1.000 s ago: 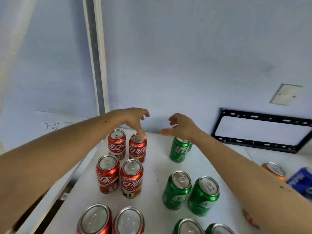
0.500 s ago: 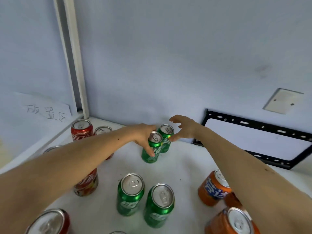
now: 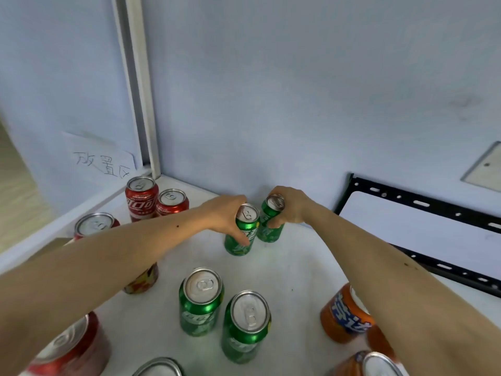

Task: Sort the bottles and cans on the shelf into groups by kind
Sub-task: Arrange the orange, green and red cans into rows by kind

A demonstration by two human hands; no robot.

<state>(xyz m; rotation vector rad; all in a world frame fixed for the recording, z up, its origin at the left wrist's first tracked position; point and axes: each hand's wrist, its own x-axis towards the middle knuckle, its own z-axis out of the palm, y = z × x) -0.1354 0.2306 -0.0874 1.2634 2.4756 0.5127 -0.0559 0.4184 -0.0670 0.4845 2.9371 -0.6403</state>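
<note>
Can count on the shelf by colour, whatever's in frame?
green cans: 4
red cans: 5
orange cans: 3
rim-only can, colour hidden: 1
Total: 13

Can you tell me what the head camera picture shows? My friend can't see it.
Each hand grips a green can at the back of a white shelf: left hand, right hand. Red cans stand left, orange cans right.
</note>
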